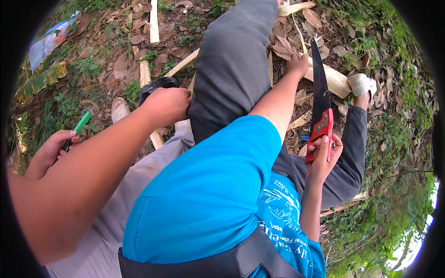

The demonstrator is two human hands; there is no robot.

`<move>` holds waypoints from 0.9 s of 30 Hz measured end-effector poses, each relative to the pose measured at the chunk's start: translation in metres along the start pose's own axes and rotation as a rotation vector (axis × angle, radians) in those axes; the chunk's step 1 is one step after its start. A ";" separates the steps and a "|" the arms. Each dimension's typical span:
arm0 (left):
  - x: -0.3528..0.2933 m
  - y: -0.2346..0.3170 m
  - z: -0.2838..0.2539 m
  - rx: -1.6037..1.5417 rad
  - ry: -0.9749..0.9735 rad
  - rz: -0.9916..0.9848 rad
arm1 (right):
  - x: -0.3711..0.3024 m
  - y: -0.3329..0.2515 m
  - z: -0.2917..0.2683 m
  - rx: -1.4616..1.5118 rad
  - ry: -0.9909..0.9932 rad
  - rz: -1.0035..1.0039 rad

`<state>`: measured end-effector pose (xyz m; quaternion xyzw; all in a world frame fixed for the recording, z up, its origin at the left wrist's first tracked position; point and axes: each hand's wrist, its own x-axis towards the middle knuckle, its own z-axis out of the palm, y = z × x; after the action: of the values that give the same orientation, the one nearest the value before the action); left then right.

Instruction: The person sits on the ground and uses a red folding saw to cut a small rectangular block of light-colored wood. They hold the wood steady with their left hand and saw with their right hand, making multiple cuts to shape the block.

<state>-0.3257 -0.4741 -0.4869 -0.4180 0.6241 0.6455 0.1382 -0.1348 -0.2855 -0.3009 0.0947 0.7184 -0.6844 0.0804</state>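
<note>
My right hand [326, 155] grips the red handle of a hand saw [321, 92], its dark toothed blade pointing up and away. Stretched forward, my left hand [296, 66] is closed at the lower end of a thin pale strip [299, 34]; its fingertips are partly hidden. Right beside it lies a pale peeled log [331, 78] on the leaf litter. The log's right end meets my foot in a white shoe [362, 85]. My bent left leg in dark trousers [232, 60] rises between my left arm and the person on my left.
Close on my left sits another person; one bare arm [79, 185] ends in a fist by a black plastic bag [160, 87]. Their other hand [51, 148] holds a green-handled tool [83, 121]. Peeled sticks [154, 21] lie ahead among dry leaves. Green plants [403, 116] grow at right.
</note>
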 end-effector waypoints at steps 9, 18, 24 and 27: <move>0.014 -0.012 0.002 0.074 -0.039 -0.014 | 0.010 -0.018 0.007 -0.075 -0.108 0.004; 0.029 -0.026 0.010 0.129 -0.046 0.013 | 0.004 -0.016 0.007 0.041 -0.052 -0.064; 0.024 -0.022 0.010 0.102 -0.074 -0.004 | 0.003 -0.024 0.007 0.087 -0.039 -0.085; 0.021 -0.023 0.010 0.095 -0.076 -0.004 | 0.005 -0.017 0.006 0.061 -0.007 -0.148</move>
<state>-0.3266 -0.4677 -0.5190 -0.3877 0.6474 0.6302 0.1827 -0.1442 -0.2920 -0.2862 0.0411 0.7020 -0.7104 0.0291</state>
